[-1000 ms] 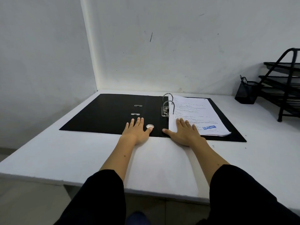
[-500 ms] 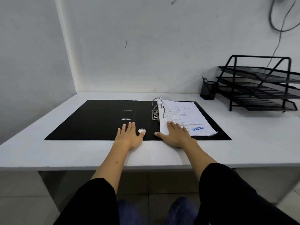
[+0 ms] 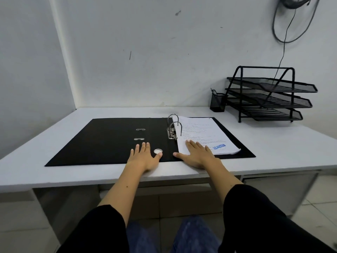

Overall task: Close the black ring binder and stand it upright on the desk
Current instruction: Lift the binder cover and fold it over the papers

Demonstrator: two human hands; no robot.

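The white worktop [image 3: 54,157] runs into the corner where two pale walls meet. On it the black ring binder [image 3: 109,141] lies wide open and flat, its near edge close to the front edge of the worktop. The left cover is bare, with two small metal slots [image 3: 140,134] near the spine.

My left hand [image 3: 145,157] lies palm down with fingers spread, holding nothing. Its fingers rest on the binder's near edge and its heel on the worktop, and the thumb tip touches the round metal-rimmed finger hole [image 3: 157,151] in the spine.

Just right of the spine stand the two closed metal rings [image 3: 175,125] with their lever clasp at the base. My right hand [image 3: 197,156] is also flat and open, gripping nothing. Its thumb points left onto the black board, and its fingers lie on the near corner of the paper stack [image 3: 202,132], which is threaded on the rings and fills most of the right cover. A blue stamp [image 3: 219,146] reading REJECTED sits beside my fingers.

Well apart, at the back right, a black mesh pen cup [image 3: 218,103] stands just beside a three-tier black letter tray [image 3: 269,99]. A dark cable [image 3: 284,33] hangs on the wall above them.
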